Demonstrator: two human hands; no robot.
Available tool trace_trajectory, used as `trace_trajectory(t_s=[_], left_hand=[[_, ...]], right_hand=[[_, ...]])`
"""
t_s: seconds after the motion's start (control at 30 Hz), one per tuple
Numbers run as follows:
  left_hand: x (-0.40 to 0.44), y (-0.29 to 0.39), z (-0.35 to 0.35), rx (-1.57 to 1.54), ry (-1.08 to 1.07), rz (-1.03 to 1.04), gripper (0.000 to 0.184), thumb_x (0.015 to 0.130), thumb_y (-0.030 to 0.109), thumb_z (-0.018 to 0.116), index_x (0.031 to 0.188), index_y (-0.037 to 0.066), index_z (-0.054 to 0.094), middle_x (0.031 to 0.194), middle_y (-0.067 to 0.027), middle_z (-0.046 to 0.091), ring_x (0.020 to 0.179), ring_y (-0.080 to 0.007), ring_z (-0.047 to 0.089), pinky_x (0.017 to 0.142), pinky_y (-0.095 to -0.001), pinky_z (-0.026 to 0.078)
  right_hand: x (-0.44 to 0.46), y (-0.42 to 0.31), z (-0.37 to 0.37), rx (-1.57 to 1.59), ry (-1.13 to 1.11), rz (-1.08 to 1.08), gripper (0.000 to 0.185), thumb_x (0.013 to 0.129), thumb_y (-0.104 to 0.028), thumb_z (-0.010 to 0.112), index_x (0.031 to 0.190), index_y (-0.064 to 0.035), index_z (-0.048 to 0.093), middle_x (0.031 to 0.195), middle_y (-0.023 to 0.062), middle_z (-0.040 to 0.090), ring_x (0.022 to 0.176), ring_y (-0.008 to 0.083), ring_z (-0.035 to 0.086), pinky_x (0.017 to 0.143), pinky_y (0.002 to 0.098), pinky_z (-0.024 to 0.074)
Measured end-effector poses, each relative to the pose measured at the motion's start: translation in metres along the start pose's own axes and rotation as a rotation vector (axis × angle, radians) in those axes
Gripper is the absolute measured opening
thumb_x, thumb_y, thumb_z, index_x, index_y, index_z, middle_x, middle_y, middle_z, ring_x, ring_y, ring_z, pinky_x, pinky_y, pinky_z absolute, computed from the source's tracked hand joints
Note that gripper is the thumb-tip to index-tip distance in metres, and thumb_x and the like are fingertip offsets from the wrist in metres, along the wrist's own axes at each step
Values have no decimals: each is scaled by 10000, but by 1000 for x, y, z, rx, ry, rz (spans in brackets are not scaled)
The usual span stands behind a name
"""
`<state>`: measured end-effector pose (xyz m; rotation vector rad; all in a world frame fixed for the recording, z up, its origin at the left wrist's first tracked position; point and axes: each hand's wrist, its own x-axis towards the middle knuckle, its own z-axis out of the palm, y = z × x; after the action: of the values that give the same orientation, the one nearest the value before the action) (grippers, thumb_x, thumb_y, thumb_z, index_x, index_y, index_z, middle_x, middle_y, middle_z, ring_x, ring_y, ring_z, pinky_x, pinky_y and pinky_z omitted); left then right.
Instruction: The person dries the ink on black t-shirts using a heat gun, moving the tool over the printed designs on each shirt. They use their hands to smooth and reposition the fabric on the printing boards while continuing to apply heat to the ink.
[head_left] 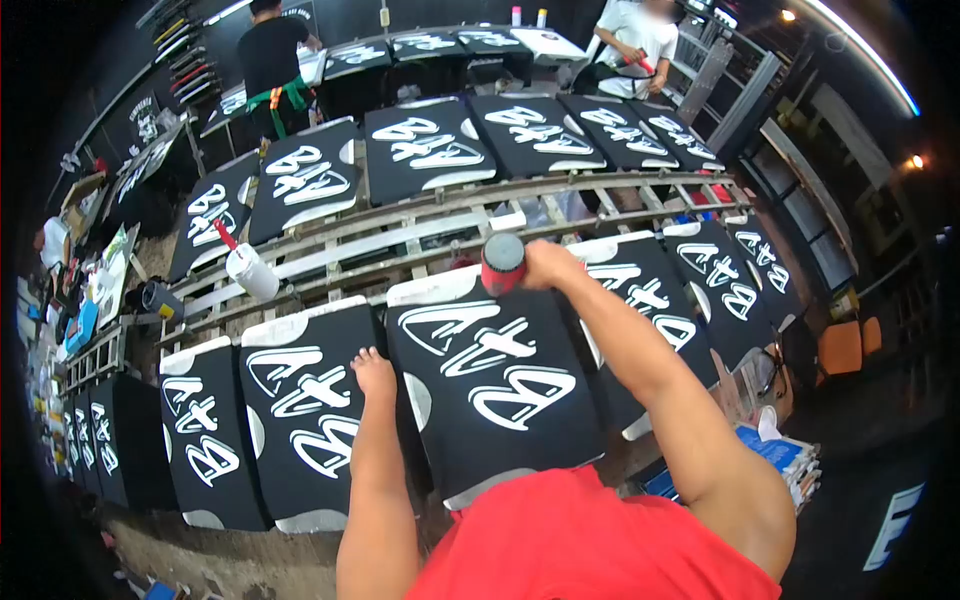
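My right hand [549,266] is wrapped round a red heat gun [503,266] with a round dark grey back. It hangs over the top end of a black shirt panel [455,460] with large white lettering, spread on a board in front of me. Where the heat gun's nozzle points is hidden beneath its body. My left hand [374,371] lies with its fingers stretched out at the right edge of the neighbouring printed black panel [310,390], touching or just above it. Nothing shows in that hand.
More printed black panels [425,145] line both sides of a wooden rack [400,235]. On the rack stand a white tub [252,274] with a red handle and a dark container [160,298]. Two people [268,55] [640,45] work at the far side. An orange chair [838,347] stands at right.
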<state>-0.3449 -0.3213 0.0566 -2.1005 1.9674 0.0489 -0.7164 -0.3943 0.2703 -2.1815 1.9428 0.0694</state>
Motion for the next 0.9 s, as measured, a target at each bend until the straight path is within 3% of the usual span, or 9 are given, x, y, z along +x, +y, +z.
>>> trace_trajectory(t_s=[0.13, 0.3, 0.37, 0.43, 0.47, 0.57, 0.73, 0.83, 0.9], left_hand=[[0, -1, 3, 33, 16, -8, 411, 998, 209, 450, 1350, 17, 538, 1357, -153, 567, 1239, -322, 573, 1028, -468, 451], [2, 1, 11, 104, 4, 3, 477, 1009, 197, 447, 1448, 10, 464, 1454, -173, 524, 1245, -316, 578, 983, -438, 476], [2, -2, 22, 119, 125, -3, 432, 1000, 211, 459, 1388, 29, 513, 1384, -157, 564, 1203, -318, 595, 960, -441, 484], [5, -2, 15, -128, 93, -50, 416, 977, 251, 484, 1339, 62, 560, 1353, -139, 580, 1223, -315, 572, 988, -466, 468], [2, -4, 11, -151, 82, -43, 407, 973, 259, 487, 1320, 64, 570, 1343, -138, 581, 1218, -314, 571, 980, -474, 467], [3, -3, 18, -102, 112, -53, 398, 976, 283, 481, 1290, 63, 587, 1349, -141, 569, 1220, -323, 563, 989, -500, 453], [-4, 0, -19, 29, -201, -5, 537, 1032, 233, 388, 1522, 14, 384, 1606, -190, 328, 1430, -409, 394, 1123, -551, 355], [-7, 0, -17, 58, -135, -11, 534, 1034, 243, 389, 1514, 11, 397, 1599, -188, 344, 1415, -407, 413, 1117, -553, 360], [-5, -1, -14, 54, -160, -7, 540, 1031, 235, 406, 1520, 9, 384, 1596, -189, 350, 1413, -413, 412, 1118, -555, 359]], right_hand=[[10, -7, -5, 117, -204, -56, 347, 663, -299, 750, 935, -83, 757, 951, 222, 723, 910, 389, 699, 769, 472, 570], [28, -23, 16, 29, -48, -118, 381, 678, -329, 761, 978, -94, 758, 1008, 206, 728, 958, 369, 703, 823, 454, 571], [42, -23, 19, 28, -133, -139, 379, 689, -313, 751, 992, -84, 751, 1018, 205, 727, 962, 377, 700, 828, 451, 570], [46, -35, 20, -48, -184, -131, 377, 693, -310, 750, 1008, -104, 752, 1023, 203, 726, 972, 380, 698, 837, 461, 568], [47, -34, 29, -58, -17, -197, 347, 695, -303, 752, 998, -133, 757, 1014, 202, 727, 968, 370, 701, 831, 462, 567], [62, -34, 38, -7, -45, -315, 332, 713, -319, 741, 963, -101, 747, 984, 202, 729, 941, 373, 701, 799, 470, 563], [68, -62, 13, -20, -271, -213, 356, 646, -295, 795, 941, -105, 736, 807, 150, 728, 737, 294, 706, 671, 407, 558], [77, -74, 16, -22, -26, -341, 330, 641, -269, 790, 898, -72, 725, 692, 143, 689, 611, 248, 680, 577, 382, 545], [67, -99, -6, 76, -348, -191, 243, 646, -264, 744, 791, -69, 734, 725, 138, 714, 710, 300, 713, 674, 388, 581]])
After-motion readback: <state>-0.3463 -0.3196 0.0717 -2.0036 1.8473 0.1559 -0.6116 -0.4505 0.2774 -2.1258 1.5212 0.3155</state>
